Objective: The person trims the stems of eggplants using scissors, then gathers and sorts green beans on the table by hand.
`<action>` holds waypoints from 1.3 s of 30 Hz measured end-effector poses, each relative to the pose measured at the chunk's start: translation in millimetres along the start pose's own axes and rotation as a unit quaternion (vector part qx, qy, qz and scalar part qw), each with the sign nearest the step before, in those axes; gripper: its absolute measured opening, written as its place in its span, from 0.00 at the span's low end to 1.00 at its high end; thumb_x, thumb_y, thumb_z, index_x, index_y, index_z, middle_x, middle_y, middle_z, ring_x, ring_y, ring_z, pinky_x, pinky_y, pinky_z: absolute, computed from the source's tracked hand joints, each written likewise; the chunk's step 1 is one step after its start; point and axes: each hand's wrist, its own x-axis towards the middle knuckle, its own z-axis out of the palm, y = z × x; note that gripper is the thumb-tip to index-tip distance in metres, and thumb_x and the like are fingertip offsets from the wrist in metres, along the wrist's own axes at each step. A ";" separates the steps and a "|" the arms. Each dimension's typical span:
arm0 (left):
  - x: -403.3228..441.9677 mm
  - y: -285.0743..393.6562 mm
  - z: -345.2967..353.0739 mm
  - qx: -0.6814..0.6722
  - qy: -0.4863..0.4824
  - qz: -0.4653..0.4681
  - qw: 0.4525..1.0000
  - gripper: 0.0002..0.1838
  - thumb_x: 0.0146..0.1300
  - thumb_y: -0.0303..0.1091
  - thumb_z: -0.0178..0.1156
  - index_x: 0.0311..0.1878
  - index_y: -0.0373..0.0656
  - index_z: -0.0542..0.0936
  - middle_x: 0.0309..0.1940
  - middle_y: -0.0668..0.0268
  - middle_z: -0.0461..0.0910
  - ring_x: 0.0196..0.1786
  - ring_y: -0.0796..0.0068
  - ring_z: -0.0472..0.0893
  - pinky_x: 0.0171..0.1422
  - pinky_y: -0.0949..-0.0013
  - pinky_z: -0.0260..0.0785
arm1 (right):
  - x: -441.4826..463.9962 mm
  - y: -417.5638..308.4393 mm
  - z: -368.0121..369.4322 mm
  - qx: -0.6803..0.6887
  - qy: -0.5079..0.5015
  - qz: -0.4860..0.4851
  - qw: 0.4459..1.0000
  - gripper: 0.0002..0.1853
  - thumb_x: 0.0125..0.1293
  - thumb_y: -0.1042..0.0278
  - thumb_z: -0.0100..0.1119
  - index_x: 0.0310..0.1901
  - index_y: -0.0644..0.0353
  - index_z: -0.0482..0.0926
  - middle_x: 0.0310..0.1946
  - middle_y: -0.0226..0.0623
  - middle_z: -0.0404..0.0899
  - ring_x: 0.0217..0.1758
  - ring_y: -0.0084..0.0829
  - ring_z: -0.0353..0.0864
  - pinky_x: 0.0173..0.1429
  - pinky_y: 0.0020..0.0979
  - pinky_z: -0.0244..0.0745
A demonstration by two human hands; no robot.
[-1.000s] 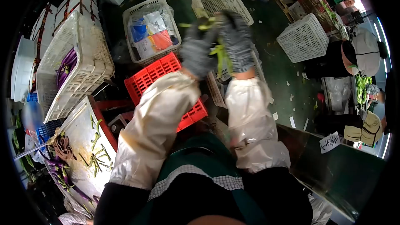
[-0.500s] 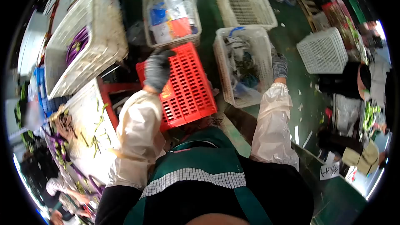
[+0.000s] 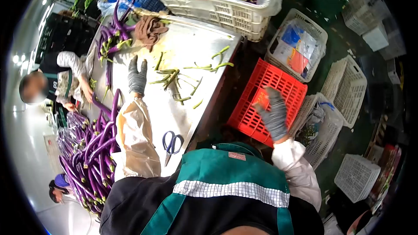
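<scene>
My left hand (image 3: 137,77), in a grey glove, is over the metal table (image 3: 174,117) with its fingers stretched out and nothing in them. Nearest to it are thin green bean-like pieces (image 3: 170,77), a crumpled brown cloth (image 3: 149,31) and long purple eggplants (image 3: 109,124). Over the red plastic crate (image 3: 248,111) at the table's right side is my right hand (image 3: 274,115), also gloved, fingers apart. Whether it touches the crate I cannot tell. Dark-handled scissors (image 3: 172,144) lie near the table's front edge.
A white crate (image 3: 217,6) holding eggplants stands beyond the table. Right of the red crate are a basket of plastic packaging (image 3: 313,52), a basket with bags (image 3: 324,137) and another white basket (image 3: 348,87). A co-worker's hand (image 3: 86,90) is at the table's left.
The view has swung left toward the table. My left hand has left the red crate for the tabletop; my right hand has moved from beside the bag-filled basket to over the red crate.
</scene>
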 end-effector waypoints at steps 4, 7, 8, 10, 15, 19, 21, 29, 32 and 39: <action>1.9 -79.4 28.2 0.066 -0.056 0.069 0.994 0.32 0.58 0.48 0.52 0.62 0.44 0.59 0.61 0.46 0.56 0.64 0.45 0.53 0.66 0.57 0.48 | 24.4 -39.1 59.2 -0.133 -0.127 -0.176 0.967 0.44 0.39 0.43 0.64 0.60 0.48 0.60 0.63 0.43 0.48 0.66 0.45 0.48 0.65 0.48 0.47; 11.9 -94.8 54.5 0.055 -0.109 0.114 0.986 0.30 0.58 0.47 0.51 0.62 0.43 0.60 0.62 0.50 0.56 0.64 0.44 0.52 0.66 0.57 0.48 | 69.7 -35.9 86.1 -0.230 -0.166 -0.159 0.945 0.49 0.39 0.31 0.55 0.64 0.46 0.54 0.66 0.44 0.42 0.69 0.44 0.38 0.67 0.49 0.38; 13.4 -100.0 65.9 0.006 -0.111 0.131 0.985 0.30 0.57 0.46 0.52 0.62 0.45 0.60 0.62 0.49 0.55 0.65 0.47 0.52 0.65 0.53 0.48 | 88.4 -36.7 91.9 -0.269 -0.178 -0.151 0.935 0.50 0.40 0.29 0.52 0.64 0.45 0.52 0.67 0.44 0.41 0.70 0.44 0.36 0.68 0.48 0.35; -3.2 -51.1 60.9 0.112 -0.153 0.076 0.979 0.29 0.57 0.47 0.51 0.62 0.49 0.61 0.63 0.53 0.55 0.66 0.49 0.51 0.66 0.48 0.42 | 119.6 -34.4 103.6 -0.328 -0.214 -0.124 0.912 0.49 0.41 0.29 0.52 0.65 0.44 0.51 0.66 0.44 0.43 0.70 0.44 0.37 0.68 0.48 0.32; -40.1 -32.6 67.0 -0.079 -0.206 0.171 0.960 0.37 0.52 0.52 0.55 0.63 0.45 0.59 0.62 0.57 0.59 0.67 0.52 0.49 0.68 0.51 0.34 | 127.2 -32.0 140.4 -0.370 -0.297 -0.100 0.875 0.43 0.47 0.32 0.50 0.64 0.45 0.54 0.64 0.44 0.51 0.68 0.45 0.43 0.68 0.47 0.32; -76.4 11.9 48.9 -0.025 -0.253 0.184 0.949 0.56 0.35 0.57 0.66 0.65 0.41 0.50 0.64 0.50 0.51 0.68 0.51 0.46 0.69 0.56 0.36 | 102.9 -53.8 175.0 -0.370 -0.215 -0.051 0.902 0.32 0.56 0.39 0.43 0.60 0.47 0.61 0.60 0.43 0.58 0.65 0.44 0.50 0.68 0.47 0.35; -95.7 29.1 47.2 0.001 -0.246 0.179 0.953 0.60 0.30 0.57 0.69 0.65 0.40 0.49 0.64 0.46 0.48 0.67 0.48 0.47 0.68 0.55 0.40 | 92.6 -67.9 188.7 -0.364 -0.210 -0.020 0.907 0.30 0.58 0.41 0.40 0.59 0.46 0.63 0.61 0.41 0.58 0.66 0.44 0.49 0.68 0.47 0.35; -116.8 50.2 70.1 0.005 -0.152 0.163 0.975 0.55 0.32 0.49 0.67 0.63 0.33 0.50 0.63 0.43 0.49 0.65 0.46 0.51 0.68 0.55 0.44 | 82.3 -76.0 183.1 -0.299 -0.219 -0.098 0.924 0.33 0.43 0.54 0.58 0.54 0.54 0.66 0.51 0.38 0.66 0.55 0.40 0.63 0.60 0.44 0.53; -119.8 60.6 71.6 -0.004 -0.158 0.126 0.979 0.53 0.33 0.48 0.66 0.62 0.33 0.53 0.62 0.43 0.51 0.63 0.45 0.55 0.67 0.55 0.47 | 87.5 -84.3 171.6 -0.270 -0.263 -0.098 0.921 0.36 0.41 0.58 0.59 0.56 0.54 0.62 0.49 0.36 0.67 0.53 0.37 0.64 0.59 0.42 0.55; -112.5 51.3 77.9 0.062 -0.149 0.169 0.972 0.38 0.43 0.35 0.55 0.60 0.35 0.58 0.57 0.42 0.60 0.54 0.49 0.65 0.59 0.54 0.56 | 80.5 -65.9 203.0 -0.305 -0.317 -0.058 0.896 0.24 0.50 0.66 0.47 0.52 0.62 0.65 0.48 0.46 0.67 0.50 0.40 0.69 0.53 0.34 0.66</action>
